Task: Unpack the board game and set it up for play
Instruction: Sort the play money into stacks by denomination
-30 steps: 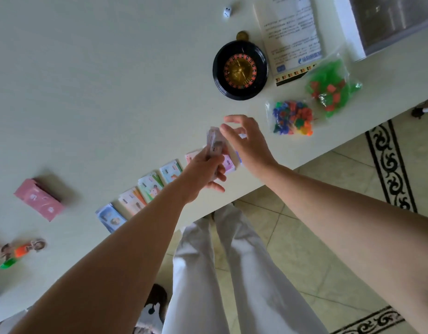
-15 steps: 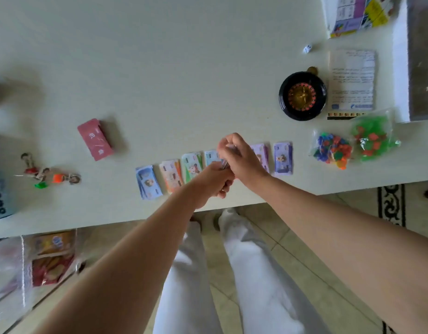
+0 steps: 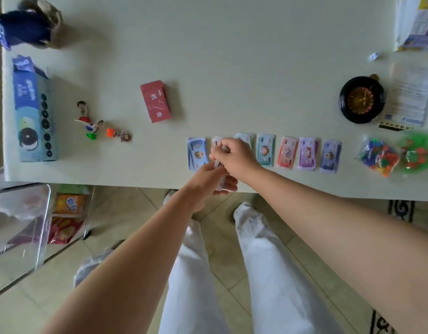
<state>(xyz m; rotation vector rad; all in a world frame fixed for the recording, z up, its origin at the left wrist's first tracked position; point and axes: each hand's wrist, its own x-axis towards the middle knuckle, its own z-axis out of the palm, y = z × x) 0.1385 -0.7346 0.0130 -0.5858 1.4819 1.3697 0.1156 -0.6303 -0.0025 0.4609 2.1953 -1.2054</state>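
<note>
Left hand (image 3: 205,179) grips bill stack (image 3: 219,183), right hand (image 3: 237,157) pinches its top — partly hiding money piles (image 3: 286,153); red deck (image 3: 155,104) apart

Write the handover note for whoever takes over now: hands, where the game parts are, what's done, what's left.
Left hand holds the stack of banknotes; right hand pinches its top.
Done: sorted money piles run along the table near edge; red card deck, pawns, roulette wheel and die are out.
Left: deal out the stack; the two bags of pieces look unopened.
</note>
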